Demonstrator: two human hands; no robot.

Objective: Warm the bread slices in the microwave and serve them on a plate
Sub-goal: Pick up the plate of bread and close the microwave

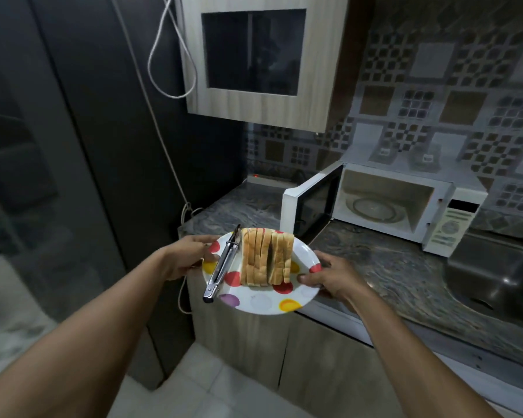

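Nearest to the camera, a plate [263,303] with coloured dots is held in the air, in front of the counter edge. The left hand [187,260] grips its rim at about nine o'clock and the right hand [329,279] grips it at about three o'clock, each with the thumb on top and the fingers below. I think two hands are used because the load can slide. The bread slices [266,257] stand on edge in a row across the middle of the plate, leaning one on another. Closed metal tongs [224,260] lie just beside them on the nine o'clock side, with the handle end over the rim at seven o'clock. The tongs are probably there for lifting hot slices later. Beyond the plate, at about one o'clock, the microwave [405,203] stands on the stone counter [390,267]. Its door [311,203] is swung open to the left and its glass turntable [372,209] is bare, so it seems ready to receive the bread. A sink [495,276] is at three o'clock. The writing on the control panel [453,224] is too small to read, and no brand name can be made out.
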